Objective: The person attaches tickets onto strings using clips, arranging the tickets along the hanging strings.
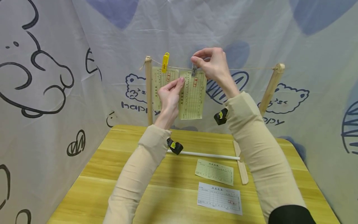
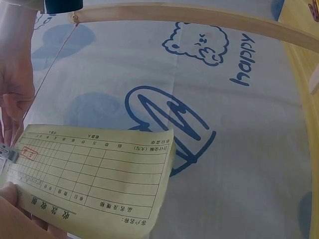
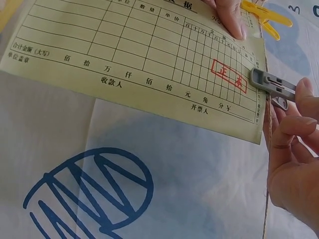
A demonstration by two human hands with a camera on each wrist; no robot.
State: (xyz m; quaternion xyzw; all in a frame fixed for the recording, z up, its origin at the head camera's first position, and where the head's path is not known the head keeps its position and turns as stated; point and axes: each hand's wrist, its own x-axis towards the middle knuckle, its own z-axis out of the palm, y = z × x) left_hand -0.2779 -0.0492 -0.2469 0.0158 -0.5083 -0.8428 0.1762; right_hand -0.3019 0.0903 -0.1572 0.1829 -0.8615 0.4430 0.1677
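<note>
A pale yellow receipt slip (image 1: 193, 102) with a red stamp hangs upright at a string (image 1: 251, 68). My left hand (image 1: 170, 97) pinches its left edge near the top between thumb and fingers. With thumb and fingertips, my right hand (image 1: 214, 64) grips a grey clothespin (image 1: 194, 70). The right wrist view shows this clothespin (image 3: 274, 85) with its jaws over the slip's top edge at the string. Just left, a second yellow slip (image 1: 157, 90) hangs from a yellow clothespin (image 1: 165, 62), partly hidden by my left hand.
Wooden posts (image 1: 149, 93) (image 1: 270, 88) hold the string at both ends. On the wooden table (image 1: 98, 174) lie another yellow slip (image 1: 214, 171) and a white slip (image 1: 219, 198). A white rod (image 1: 209, 155) runs low to a wooden foot (image 1: 242, 171). Printed cloth (image 1: 112, 40) hangs behind.
</note>
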